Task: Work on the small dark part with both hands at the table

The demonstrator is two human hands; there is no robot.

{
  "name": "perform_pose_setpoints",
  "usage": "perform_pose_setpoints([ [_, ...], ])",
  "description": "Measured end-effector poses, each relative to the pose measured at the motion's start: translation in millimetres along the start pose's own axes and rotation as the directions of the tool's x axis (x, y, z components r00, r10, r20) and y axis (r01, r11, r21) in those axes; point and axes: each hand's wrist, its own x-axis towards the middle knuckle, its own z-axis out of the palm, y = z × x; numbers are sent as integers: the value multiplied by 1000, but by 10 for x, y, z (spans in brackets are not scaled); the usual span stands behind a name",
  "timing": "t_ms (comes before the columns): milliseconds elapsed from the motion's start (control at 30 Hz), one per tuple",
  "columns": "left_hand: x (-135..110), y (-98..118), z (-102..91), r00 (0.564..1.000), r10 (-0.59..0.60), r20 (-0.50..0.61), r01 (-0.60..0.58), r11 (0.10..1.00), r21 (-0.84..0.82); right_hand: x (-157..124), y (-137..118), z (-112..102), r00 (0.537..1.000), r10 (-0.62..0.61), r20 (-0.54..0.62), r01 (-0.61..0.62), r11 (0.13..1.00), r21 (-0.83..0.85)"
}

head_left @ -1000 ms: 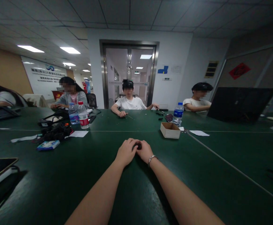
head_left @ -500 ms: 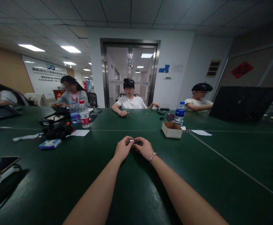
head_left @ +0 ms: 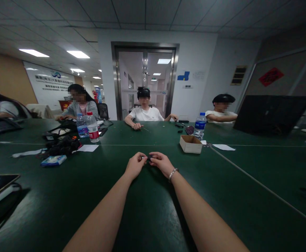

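Note:
Both my arms reach forward over a dark green table (head_left: 142, 210). My left hand (head_left: 134, 165) and my right hand (head_left: 162, 163) meet at the middle, fingers pinched together on a small dark object (head_left: 148, 158) held between them just above the tabletop. The object is too small to name; a pale metallic bit shows at its left end. A silver bracelet (head_left: 172, 173) sits on my right wrist. An open cardboard box (head_left: 191, 144) stands behind and to the right of my hands.
Three people sit across the table and another at the far left. Two water bottles (head_left: 89, 127) and a heap of dark gear (head_left: 62, 146) lie at the left, a bottle (head_left: 199, 126) and an open laptop (head_left: 270, 113) at the right. A phone (head_left: 7, 181) rests near left.
My hands stayed together on the small object and rose slightly from the table; the fingers shifted from cupped over it to a pinch at its ends.

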Motion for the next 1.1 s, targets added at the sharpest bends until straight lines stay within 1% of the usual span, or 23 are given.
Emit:
perform_pose_setpoints([
  [200, -28, 56, -20, 999, -34, 27, 34, 999, -23, -23, -12, -27, 999, -18, 27, 18, 1000, 4],
  [400, -40, 116, -55, 995, -96, 29, 93, 992, 84, -46, -35, -41, 997, -19, 71, 19, 1000, 4],
  [500, -46, 133, -62, 995, -95, 26, 91, 990, 106, -55, -48, -44, 996, -4, 89, 2, 1000, 20],
  [633, -54, 140, -59, 995, -94, -13, 95, 984, 152, -59, -59, -50, 993, 21, 117, -27, 998, 52],
  [800, -41, 102, -53, 997, -72, -27, 76, 977, 198, -59, -82, -39, 990, 48, 134, -59, 995, 79],
  [867, -26, 75, -53, 999, -33, -18, 35, 989, 143, -56, -91, -26, 991, 57, 118, -67, 995, 80],
  [1000, -8, 72, -66, 996, 85, 5, -85, 995, -54, -46, -94, -9, 995, 77, 65, -82, 993, 80],
  [1067, -15, 97, -74, 993, 116, 34, -111, 987, -113, -38, -88, -8, 995, 81, 61, -86, 992, 91],
  [1100, -20, 109, -76, 993, 113, 47, -106, 986, -130, -34, -84, -9, 995, 80, 65, -86, 992, 96],
])
